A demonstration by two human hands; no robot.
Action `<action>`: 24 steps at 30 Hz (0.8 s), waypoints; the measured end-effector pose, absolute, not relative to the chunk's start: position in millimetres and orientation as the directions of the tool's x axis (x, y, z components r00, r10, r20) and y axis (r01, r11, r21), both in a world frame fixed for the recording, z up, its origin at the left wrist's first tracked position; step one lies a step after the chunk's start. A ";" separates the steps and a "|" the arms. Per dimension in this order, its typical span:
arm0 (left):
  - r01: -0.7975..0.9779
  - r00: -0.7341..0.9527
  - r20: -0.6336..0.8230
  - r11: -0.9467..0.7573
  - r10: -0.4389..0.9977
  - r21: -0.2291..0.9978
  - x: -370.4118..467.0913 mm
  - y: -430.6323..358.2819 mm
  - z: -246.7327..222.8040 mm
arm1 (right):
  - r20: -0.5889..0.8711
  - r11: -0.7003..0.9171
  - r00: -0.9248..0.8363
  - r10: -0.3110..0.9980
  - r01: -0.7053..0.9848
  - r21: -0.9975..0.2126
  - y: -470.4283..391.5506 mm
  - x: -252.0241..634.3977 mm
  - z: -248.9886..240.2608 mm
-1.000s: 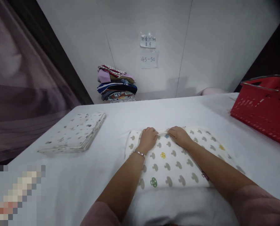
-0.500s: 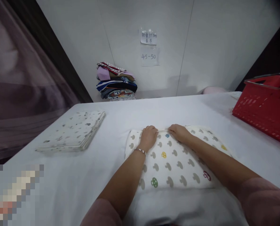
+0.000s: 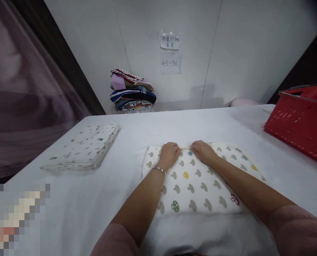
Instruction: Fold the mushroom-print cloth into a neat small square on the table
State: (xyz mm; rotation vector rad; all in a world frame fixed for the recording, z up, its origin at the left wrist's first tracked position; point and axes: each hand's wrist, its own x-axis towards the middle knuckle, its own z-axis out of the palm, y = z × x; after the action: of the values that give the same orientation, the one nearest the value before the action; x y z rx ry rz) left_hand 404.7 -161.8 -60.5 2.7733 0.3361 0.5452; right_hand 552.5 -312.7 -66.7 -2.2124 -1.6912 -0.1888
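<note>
Both your forearms reach in from the near side, and your left hand (image 3: 170, 155) and right hand (image 3: 203, 152) lie palm down, fingers curled over the far edge of the mushroom-print cloth (image 3: 192, 188); whether they pinch it, you cannot tell. Folded cloth (image 3: 84, 147) lies left, the red basket (image 3: 302, 122) far right.
</note>
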 end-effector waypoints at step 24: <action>0.112 0.900 0.375 -0.949 0.223 0.296 403.1 -162.0 -58.2 | 0.223 -0.177 0.207 0.953 0.973 -0.147 -309.0 560.2 -53.4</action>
State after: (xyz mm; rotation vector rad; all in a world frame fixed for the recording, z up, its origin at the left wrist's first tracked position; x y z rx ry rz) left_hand 403.1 -162.0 -58.2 2.7968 0.2518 0.5980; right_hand 560.2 -309.0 -53.4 -2.2274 -1.8276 -0.1155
